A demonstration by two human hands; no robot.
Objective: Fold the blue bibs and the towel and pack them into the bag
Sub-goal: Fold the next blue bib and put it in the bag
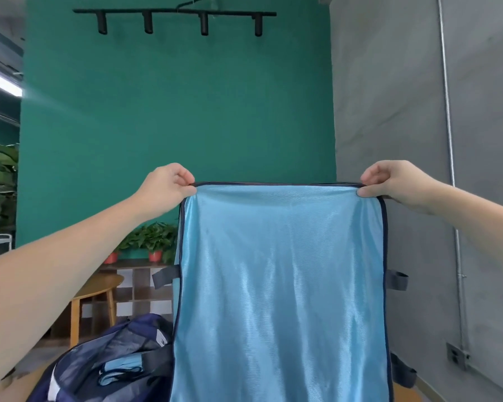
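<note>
Head view: we see both arms stretched forward and raised, holding a blue bib (282, 285) up in the air like a sheet. The left hand (166, 188) pinches the bib's top left corner between thumb and curled fingers, and the right hand (395, 184) pinches the top right corner the same way, so each grip is closed on the fabric. The top edge runs taut and nearly level between the two hands. The bib hangs straight down from there, shiny light blue with a dark trim along its top and sides, and its lower end runs out of the bottom of the picture. Dark strap loops stick out from both side edges, one on the left (164, 275) and one on the right (397, 280).

Below and left of the bib lies the bag (99, 361), dark navy with a mesh panel, partly hidden by the hanging fabric. Another piece of light blue fabric (119, 369) shows at the bag, though we cannot tell whether it lies inside or on top.

Behind stand a green wall (172, 111), a wooden side table (99, 288) and potted plants (154, 239).
</note>
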